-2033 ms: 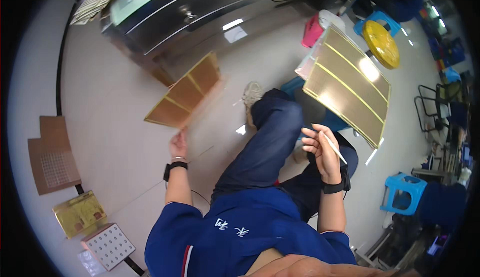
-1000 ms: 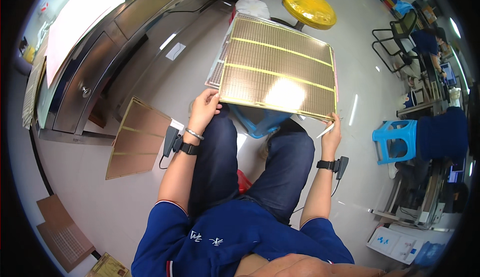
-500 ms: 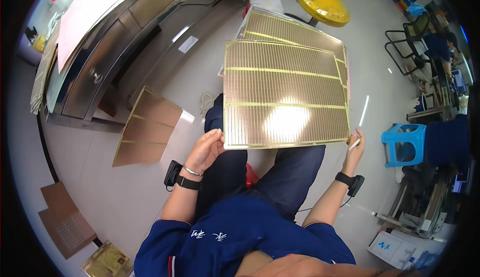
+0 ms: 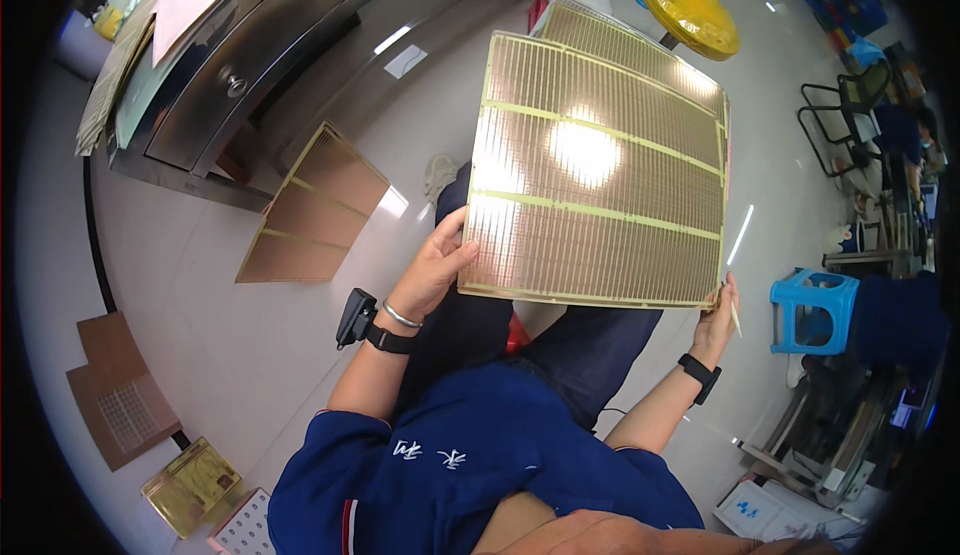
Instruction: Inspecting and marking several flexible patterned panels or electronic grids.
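Note:
A large copper-coloured circuit board panel (image 4: 610, 190), with fine rows and yellow-green strips, is held tilted above my lap and reflects bright light. My left hand (image 4: 440, 263) grips its left edge near the lower corner, thumb on the front face. At the lower right corner my right hand (image 4: 716, 320) closes on the edge. A thin pale pen-like stick (image 4: 736, 317) also sticks out from that hand's fingers. Behind the held panel, at its far side, a second similar panel (image 4: 640, 45) shows partly; the rest is covered.
Another copper panel (image 4: 318, 210) leans against the steel cabinet (image 4: 240, 85) at the left. Brown boards (image 4: 120, 395) and a gold-coloured panel (image 4: 190, 485) stand at the lower left. A yellow-covered round stool (image 4: 690, 15) is ahead; a blue plastic stool (image 4: 812, 310) stands right.
The held panel has tilted, showing more of its face, and its glare has shifted. My left hand has moved up its left edge. The whole view has shifted slightly.

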`<state>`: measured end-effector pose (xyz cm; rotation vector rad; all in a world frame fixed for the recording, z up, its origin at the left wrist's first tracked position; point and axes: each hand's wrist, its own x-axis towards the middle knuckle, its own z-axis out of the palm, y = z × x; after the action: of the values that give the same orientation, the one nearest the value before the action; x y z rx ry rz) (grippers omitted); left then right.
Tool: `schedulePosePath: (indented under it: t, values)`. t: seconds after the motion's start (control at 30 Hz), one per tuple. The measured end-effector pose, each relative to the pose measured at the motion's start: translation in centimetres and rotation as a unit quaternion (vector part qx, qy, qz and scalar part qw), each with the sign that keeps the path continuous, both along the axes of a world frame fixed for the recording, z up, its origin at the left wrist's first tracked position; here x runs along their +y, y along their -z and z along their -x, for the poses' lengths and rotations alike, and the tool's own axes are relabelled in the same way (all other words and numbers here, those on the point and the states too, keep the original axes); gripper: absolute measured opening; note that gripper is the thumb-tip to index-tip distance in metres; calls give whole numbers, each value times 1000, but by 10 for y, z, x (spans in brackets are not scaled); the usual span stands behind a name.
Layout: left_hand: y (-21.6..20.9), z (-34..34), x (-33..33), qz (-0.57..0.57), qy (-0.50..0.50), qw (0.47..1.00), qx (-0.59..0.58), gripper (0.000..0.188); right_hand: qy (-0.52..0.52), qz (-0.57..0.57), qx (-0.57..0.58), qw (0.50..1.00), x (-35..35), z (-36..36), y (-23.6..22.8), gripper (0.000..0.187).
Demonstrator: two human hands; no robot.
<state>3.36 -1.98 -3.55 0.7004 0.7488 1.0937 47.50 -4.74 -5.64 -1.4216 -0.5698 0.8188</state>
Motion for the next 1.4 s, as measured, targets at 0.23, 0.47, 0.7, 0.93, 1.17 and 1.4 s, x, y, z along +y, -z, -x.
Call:
schedulePosePath:
  t: [0.23, 0.47, 0.7, 0.93, 1.17, 1.4]
  values:
    - [-13, 18, -9, 20, 4, 1000, -8, 55, -95, 8, 99, 991, -17, -6, -2, 41]
    - [-2, 25, -11, 20, -14, 1000, -13, 52, -136, -22, 54, 989, -23, 13, -23, 45]
    - [12, 31, -10, 41, -20, 998, -46, 48, -135, -39, 3, 990, -21, 30, -45, 48]
    - [16, 33, -8, 51, -49, 997, -17, 35, -150, -37, -22, 988, -21, 36, -54, 50]
    - [37, 52, -7, 89, -74, 991, 70, 32, -177, -31, -40, 983, -20, 48, -67, 54]
    - [27, 35, -2, 162, -160, 967, 111, 43, -205, -25, -73, 976, -20, 52, -72, 52]
